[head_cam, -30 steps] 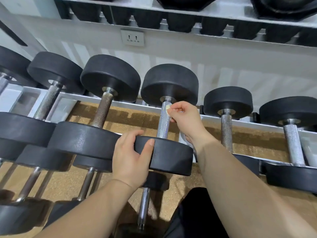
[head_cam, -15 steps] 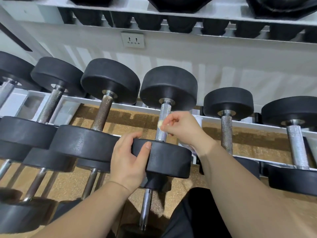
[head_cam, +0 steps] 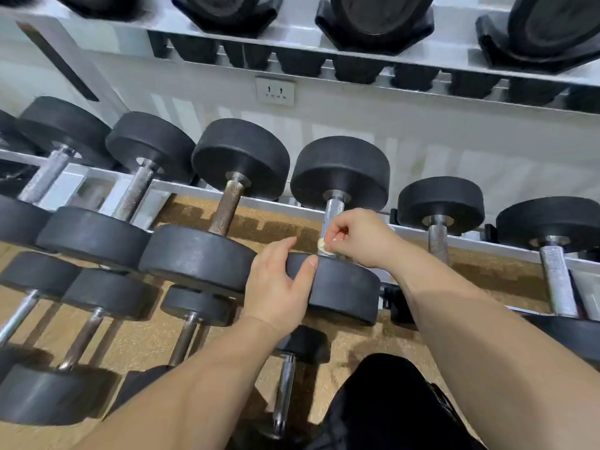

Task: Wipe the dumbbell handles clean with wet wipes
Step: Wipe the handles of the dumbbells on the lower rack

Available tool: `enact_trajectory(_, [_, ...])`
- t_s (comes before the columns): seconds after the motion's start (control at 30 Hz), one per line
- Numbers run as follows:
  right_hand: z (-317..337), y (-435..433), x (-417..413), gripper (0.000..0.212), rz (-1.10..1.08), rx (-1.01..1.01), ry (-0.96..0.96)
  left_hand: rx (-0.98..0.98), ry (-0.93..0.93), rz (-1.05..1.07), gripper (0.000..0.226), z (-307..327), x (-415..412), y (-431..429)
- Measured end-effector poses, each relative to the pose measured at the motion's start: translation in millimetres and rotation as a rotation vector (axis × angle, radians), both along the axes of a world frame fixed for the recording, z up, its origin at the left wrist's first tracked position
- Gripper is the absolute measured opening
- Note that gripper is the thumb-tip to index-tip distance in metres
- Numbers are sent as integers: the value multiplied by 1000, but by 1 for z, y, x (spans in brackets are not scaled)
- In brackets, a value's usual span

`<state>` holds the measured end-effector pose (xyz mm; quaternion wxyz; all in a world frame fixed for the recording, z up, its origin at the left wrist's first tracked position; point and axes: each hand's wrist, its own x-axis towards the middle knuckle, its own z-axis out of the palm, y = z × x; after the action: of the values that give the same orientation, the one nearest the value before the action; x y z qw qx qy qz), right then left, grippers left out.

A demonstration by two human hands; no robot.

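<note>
The white metal rack point(head_cam: 69, 185) carried a row of round black dumbbells point(head_cam: 240, 157) on its middle tier, each laid across the rear and front rails, heads set close together. Its upper shelf point(head_cam: 298, 35) held black hexagonal weights point(head_cam: 373, 24). Smaller dumbbells point(head_cam: 194, 303) lay on the tier beneath.

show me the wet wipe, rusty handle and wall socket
wet wipe point(head_cam: 321, 245): head view, the pale wad's exposed edge
rusty handle point(head_cam: 227, 209): head view, middle of the brown bar
wall socket point(head_cam: 275, 91): head view, centre of its white plate
</note>
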<state>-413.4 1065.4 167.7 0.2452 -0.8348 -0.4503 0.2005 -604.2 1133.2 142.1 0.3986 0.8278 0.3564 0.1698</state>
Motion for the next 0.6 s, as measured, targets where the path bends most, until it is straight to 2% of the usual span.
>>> enact_trajectory(0.1, [13, 5, -14, 16, -162, 192, 23, 155, 52, -84, 59, 17, -3, 2])
enact_trajectory(0.2, [29, 20, -36, 10, -188, 328, 84, 390, -32, -118, 47, 38, -20, 17])
enact_trajectory(0.3, [39, 37, -57, 13, -173, 407, 162, 528, -114, 32, 36, 48, -45, 60])
enact_trajectory(0.37, [40, 51, -66, 13, -180, 405, 203, 465, -65, 214, 34, 54, -58, 95])
enact_trajectory(0.43, [38, 68, -72, 11, -183, 387, 215, 297, 66, 331, 43, 56, -61, 126])
enact_trajectory(0.5, [33, 86, -76, 10, -176, 368, 208, 175, 194, 334, 54, 55, -59, 143])
enact_trajectory(0.6, [22, 116, -75, 8, -113, 306, 152, 118, 339, 260, 79, 47, -56, 148])
